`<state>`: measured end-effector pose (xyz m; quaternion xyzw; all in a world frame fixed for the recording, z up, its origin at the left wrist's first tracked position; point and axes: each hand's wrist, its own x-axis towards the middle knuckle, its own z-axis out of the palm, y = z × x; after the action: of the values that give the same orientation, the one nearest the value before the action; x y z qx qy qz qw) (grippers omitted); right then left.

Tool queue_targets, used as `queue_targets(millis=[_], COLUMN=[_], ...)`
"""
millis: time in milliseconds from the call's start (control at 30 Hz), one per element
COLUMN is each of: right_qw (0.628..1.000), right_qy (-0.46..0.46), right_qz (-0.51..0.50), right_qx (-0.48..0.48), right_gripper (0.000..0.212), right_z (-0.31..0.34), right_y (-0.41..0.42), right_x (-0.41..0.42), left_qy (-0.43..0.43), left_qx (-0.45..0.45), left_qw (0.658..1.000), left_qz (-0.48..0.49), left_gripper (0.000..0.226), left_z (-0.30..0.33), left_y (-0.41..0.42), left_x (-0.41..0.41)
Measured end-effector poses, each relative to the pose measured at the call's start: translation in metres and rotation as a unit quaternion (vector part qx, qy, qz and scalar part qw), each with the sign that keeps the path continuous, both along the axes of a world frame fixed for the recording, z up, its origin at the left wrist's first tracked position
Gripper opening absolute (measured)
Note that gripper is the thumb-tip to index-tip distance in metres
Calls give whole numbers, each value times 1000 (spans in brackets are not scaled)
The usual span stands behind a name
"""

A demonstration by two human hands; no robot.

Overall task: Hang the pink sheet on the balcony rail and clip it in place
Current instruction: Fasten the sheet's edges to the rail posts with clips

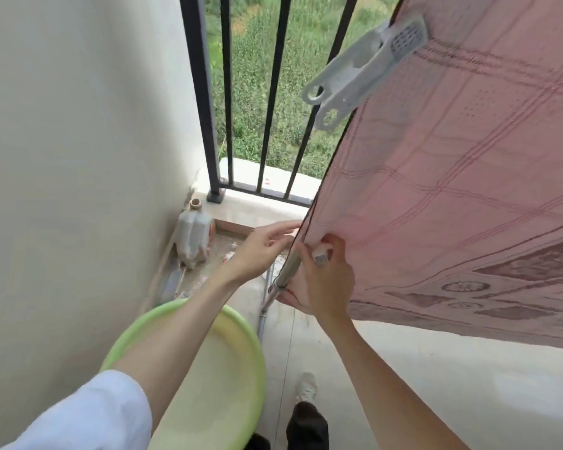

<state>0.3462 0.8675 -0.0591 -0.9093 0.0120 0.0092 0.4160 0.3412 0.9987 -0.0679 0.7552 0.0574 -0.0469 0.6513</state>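
The pink sheet (452, 190) hangs down the right side, with a dark hem on its left edge. A big white clip (364, 69) clamps its upper edge near the black balcony rail (205, 92). Lower down, my right hand (325, 280) pinches a smaller white clip (320, 257) against the sheet's hem, beside a slanted metal pole (285, 276). My left hand (264, 248) is just left of the hem, fingers spread and reaching toward it, holding nothing.
A green basin (241, 352) sits on the floor below my left arm. A grey plastic jug (192, 238) and bits of debris lie in the corner by the white wall (78, 157). My foot (306, 388) stands on the tiled floor.
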Motion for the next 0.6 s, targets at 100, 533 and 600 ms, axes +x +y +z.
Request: queue_targets(millis=[100,533,600], right_qw=[997,988,995], right_qy=[-27,29,-7], right_qz=[-15,-39,-56], right_qx=[68,145,87], right_gripper=[24,26,27], right_z=[-7,1,-3], right_y=[-3,-62,-63], right_x=[0,-21,-22], left_qy=[-30,-39,-37], left_qx=[-20,6,3], left_qw=[998,988,988], left_qz=[42,148,150], left_gripper=[19,17,21], left_z=[-6,-12,-11], left_y=[-5,-14,-15], left_x=[6,4,3])
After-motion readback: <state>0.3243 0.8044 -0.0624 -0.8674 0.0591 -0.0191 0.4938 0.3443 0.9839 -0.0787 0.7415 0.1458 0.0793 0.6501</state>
